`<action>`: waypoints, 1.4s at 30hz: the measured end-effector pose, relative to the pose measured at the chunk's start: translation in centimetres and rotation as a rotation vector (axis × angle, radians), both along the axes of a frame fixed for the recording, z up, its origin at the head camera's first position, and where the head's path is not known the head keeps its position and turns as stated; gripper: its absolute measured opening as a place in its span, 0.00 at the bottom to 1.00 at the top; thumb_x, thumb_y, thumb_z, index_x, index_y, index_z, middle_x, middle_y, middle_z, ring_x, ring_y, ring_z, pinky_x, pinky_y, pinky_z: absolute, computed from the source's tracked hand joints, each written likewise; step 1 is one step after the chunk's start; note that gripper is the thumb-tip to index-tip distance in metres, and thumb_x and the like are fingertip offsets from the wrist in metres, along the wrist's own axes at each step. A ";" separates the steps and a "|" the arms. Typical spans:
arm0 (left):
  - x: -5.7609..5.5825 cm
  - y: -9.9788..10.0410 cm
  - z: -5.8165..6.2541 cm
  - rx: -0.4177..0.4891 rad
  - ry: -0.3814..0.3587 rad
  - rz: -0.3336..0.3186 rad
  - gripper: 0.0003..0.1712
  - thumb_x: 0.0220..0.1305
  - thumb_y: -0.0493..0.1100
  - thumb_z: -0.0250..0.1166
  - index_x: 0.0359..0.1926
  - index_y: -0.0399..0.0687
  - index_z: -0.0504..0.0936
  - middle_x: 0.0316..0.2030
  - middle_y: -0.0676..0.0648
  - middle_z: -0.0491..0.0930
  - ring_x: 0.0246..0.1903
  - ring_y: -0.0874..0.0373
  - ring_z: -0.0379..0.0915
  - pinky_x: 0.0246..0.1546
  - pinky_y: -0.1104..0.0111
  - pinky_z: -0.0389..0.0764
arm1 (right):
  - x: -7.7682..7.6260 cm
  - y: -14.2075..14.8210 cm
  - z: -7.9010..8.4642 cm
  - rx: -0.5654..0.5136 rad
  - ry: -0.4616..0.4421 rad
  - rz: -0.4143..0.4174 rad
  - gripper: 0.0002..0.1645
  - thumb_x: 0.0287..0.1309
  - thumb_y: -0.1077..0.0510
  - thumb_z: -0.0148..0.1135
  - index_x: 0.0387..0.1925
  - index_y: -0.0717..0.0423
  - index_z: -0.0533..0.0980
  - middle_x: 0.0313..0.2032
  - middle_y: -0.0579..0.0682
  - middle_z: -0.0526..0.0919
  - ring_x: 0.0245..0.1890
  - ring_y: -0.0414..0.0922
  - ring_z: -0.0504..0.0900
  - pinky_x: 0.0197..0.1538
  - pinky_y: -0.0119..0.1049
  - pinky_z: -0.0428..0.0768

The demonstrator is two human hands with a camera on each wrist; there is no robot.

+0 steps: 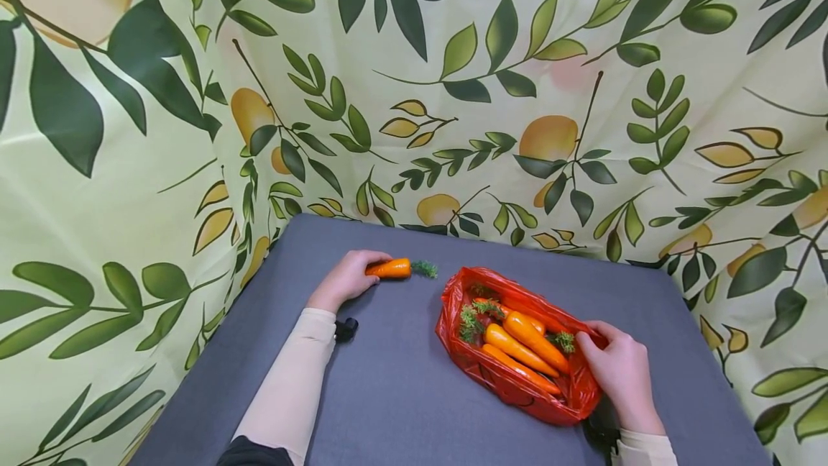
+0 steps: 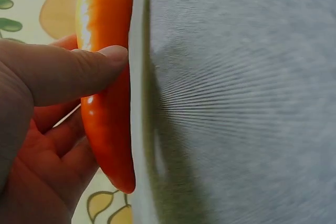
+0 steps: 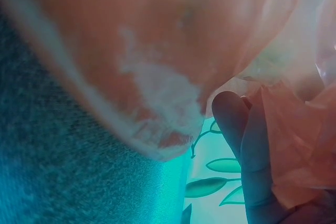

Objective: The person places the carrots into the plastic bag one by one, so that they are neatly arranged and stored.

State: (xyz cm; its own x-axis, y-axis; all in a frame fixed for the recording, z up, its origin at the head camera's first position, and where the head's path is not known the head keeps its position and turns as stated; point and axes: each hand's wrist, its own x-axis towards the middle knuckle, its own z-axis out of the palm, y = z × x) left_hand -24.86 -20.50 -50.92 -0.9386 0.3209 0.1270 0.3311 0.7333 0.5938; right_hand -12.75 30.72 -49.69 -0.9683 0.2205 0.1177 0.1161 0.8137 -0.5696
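Observation:
My left hand point(image 1: 346, 280) holds an orange carrot point(image 1: 396, 269) with a green leafy top, low over the left part of the table. In the left wrist view the thumb lies across the carrot point(image 2: 107, 114), with fingers behind its smooth side. A red plastic bag point(image 1: 462, 340), its mouth spread wide, lies to the right. Several carrots point(image 1: 517, 351) with green tops lie inside it. At the bag's right end my right hand point(image 1: 621, 365) grips the rim, thumb on the inner side. In the right wrist view the bag point(image 3: 131, 77) fills much of the picture, beside the fingers point(image 3: 255, 166).
A grey cloth covers the table point(image 1: 382, 380). Behind it and to the left hangs a leaf-and-fruit patterned curtain point(image 1: 414, 113). A small black device point(image 1: 346, 329) sits at the left wrist, and another dark one point(image 1: 600, 426) at the right wrist.

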 end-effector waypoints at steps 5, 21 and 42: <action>0.2 0.0 0.8 0.016 0.038 0.001 0.28 0.70 0.30 0.73 0.68 0.50 0.88 0.65 0.44 0.88 0.66 0.44 0.83 0.74 0.47 0.79 | 0.2 0.0 -0.1 0.001 -0.002 -0.006 0.18 0.73 0.50 0.69 0.51 0.60 0.89 0.43 0.63 0.93 0.38 0.55 0.87 0.34 0.33 0.81; 1.6 1.3 5.0 0.051 0.188 -0.032 0.30 0.69 0.32 0.76 0.70 0.55 0.88 0.64 0.48 0.89 0.64 0.47 0.84 0.72 0.48 0.81 | 0.4 0.1 -0.2 0.000 0.000 -0.004 0.17 0.73 0.50 0.68 0.50 0.60 0.89 0.42 0.62 0.93 0.36 0.53 0.87 0.32 0.31 0.81; 3.4 8.0 8.6 0.034 0.285 -0.279 0.29 0.69 0.31 0.76 0.69 0.53 0.88 0.63 0.50 0.89 0.64 0.53 0.84 0.69 0.58 0.84 | 0.1 -0.1 0.1 -0.026 0.009 0.013 0.18 0.74 0.50 0.68 0.51 0.60 0.89 0.42 0.62 0.93 0.37 0.53 0.88 0.33 0.31 0.81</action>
